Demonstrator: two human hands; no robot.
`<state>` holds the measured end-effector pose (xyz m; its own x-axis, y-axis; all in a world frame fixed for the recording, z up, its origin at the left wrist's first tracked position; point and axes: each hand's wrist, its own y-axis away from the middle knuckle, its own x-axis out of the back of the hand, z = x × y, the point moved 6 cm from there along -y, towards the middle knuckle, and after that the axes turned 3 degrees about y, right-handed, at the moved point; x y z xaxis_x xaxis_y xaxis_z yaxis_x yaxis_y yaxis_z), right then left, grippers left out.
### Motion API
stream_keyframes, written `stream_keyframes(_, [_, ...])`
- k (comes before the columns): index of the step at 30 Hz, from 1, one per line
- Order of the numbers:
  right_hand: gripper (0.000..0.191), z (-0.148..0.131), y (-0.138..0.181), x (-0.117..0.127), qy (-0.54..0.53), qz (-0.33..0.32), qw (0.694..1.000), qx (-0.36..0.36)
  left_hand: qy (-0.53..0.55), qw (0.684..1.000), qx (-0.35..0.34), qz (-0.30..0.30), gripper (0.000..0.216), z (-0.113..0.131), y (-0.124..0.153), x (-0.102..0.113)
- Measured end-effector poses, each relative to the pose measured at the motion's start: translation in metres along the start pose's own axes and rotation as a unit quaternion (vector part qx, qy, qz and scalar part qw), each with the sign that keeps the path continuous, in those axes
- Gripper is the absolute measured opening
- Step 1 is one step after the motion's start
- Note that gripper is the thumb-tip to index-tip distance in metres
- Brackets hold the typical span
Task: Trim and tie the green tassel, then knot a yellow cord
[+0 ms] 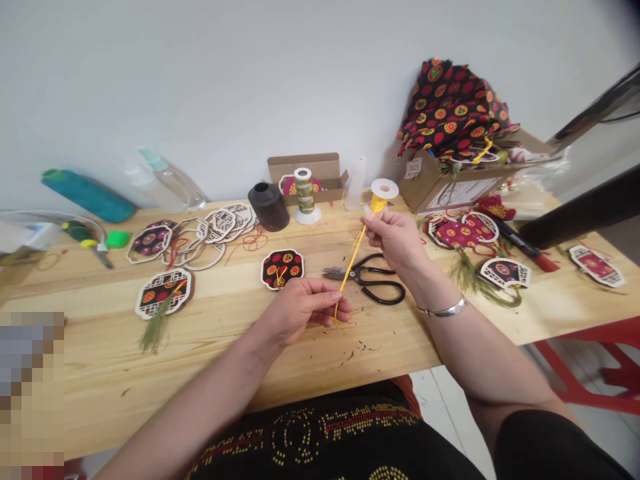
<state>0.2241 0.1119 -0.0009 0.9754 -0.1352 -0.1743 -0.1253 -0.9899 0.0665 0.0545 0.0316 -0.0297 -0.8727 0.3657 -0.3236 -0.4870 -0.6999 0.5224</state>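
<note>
A yellow cord [353, 257] runs taut between my two hands above the wooden table [100, 360]. My left hand [305, 308] pinches its lower end near the table's front. My right hand [395, 237] pinches its upper part, close to the white spool of yellow cord [381, 195] that it comes from. Black scissors [373, 279] lie on the table just under the cord, between my hands. A silver bangle sits on my right wrist.
Round patterned fabric ornaments in pale frames [283, 268] lie left and right, some with green tassels. Behind stand a black thread cone [269, 205], a green-gold spool [305, 193], a small cardboard box and a box of patterned fabric [453, 113]. Plastic bottles lie far left.
</note>
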Motion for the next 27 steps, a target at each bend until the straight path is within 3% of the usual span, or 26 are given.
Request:
stream_keyframes(3, [0.033,0.002,-0.002,0.001,0.026,0.003,1.0,-0.004,0.0,1.0,-0.016,0.001,0.012,0.003,0.001,-0.001])
stream_keyframes(6, [0.028,0.002,-0.004,0.005,0.165,0.015,0.986,0.01,0.012,0.999,-0.045,0.018,0.012,0.006,0.001,0.001])
stream_keyframes(9, [0.015,-0.012,0.002,0.007,0.374,0.086,0.916,0.119,0.039,0.995,-0.074,0.048,0.011,0.011,0.001,0.005])
stream_keyframes(11, [0.011,-0.019,0.011,0.0,0.442,0.099,0.873,0.179,0.061,0.992,-0.082,0.076,0.01,0.013,0.001,0.009])
stream_keyframes(13, [0.023,-0.017,0.018,-0.012,0.435,0.029,0.882,0.176,0.08,0.987,-0.086,0.105,0.01,0.015,0.001,0.013])
stream_keyframes(16, [0.043,-0.005,0.03,-0.035,0.362,-0.165,0.912,0.097,0.109,0.978,-0.108,0.143,0.01,0.019,0.002,0.019])
stream_keyframes(20, [0.035,0.007,0.051,-0.058,0.296,-0.383,0.875,0.006,0.139,0.962,-0.164,0.167,0.012,0.025,0.003,0.025])
stream_keyframes(23, [0.025,0.013,0.061,-0.065,0.274,-0.455,0.847,-0.015,0.15,0.954,-0.189,0.18,0.013,0.027,0.005,0.028])
stream_keyframes(27, [0.022,0.019,0.063,-0.064,0.275,-0.487,0.828,-0.032,0.146,0.949,-0.196,0.2,0.016,0.029,0.005,0.03])
